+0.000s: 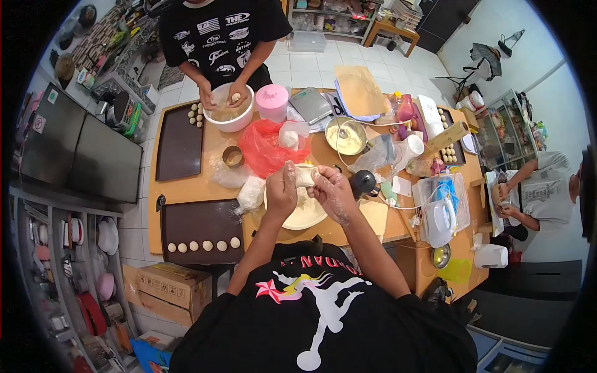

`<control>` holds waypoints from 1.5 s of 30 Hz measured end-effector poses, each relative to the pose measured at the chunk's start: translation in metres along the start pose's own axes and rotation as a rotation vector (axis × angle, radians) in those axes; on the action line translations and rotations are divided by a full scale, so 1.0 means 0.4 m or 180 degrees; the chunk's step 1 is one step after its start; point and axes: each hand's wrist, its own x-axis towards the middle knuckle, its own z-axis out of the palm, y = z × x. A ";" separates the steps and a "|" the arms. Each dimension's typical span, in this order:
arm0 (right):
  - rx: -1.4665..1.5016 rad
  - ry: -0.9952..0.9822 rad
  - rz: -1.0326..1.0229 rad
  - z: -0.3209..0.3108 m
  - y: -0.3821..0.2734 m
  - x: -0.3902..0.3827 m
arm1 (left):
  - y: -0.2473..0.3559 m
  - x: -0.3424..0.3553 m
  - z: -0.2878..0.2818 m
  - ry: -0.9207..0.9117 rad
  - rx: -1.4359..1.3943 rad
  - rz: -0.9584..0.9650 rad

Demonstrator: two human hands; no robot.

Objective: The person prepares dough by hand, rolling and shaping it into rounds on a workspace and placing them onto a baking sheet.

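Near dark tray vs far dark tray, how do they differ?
The near tray carries a single row of five dough balls along its front edge; the far tray has a small cluster at its back corner. The near tray lies wide, the far one end-on. Both are dark, rectangular and mostly bare.

A pale, soft lump of dough [305, 175] is stretched between the floury left hand [281, 189] and right hand [334, 191], each with a pinching grip on one end. It hangs just above a round cream plate [309, 216] (its surface dusted with flour) on the wooden table [186, 186].
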 end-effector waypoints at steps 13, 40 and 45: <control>-0.1741 0.0851 -0.0458 0.061 0.031 0.015 | 0.006 -0.002 0.089 0.0698 -0.1331 0.0891; -0.1058 -0.0443 0.0663 0.027 -0.015 -0.002 | 0.003 -0.008 0.062 0.0162 -0.1595 0.0523; -0.1287 -0.0364 0.0694 0.036 -0.020 0.005 | 0.031 -0.031 0.091 0.0551 -0.2325 0.0068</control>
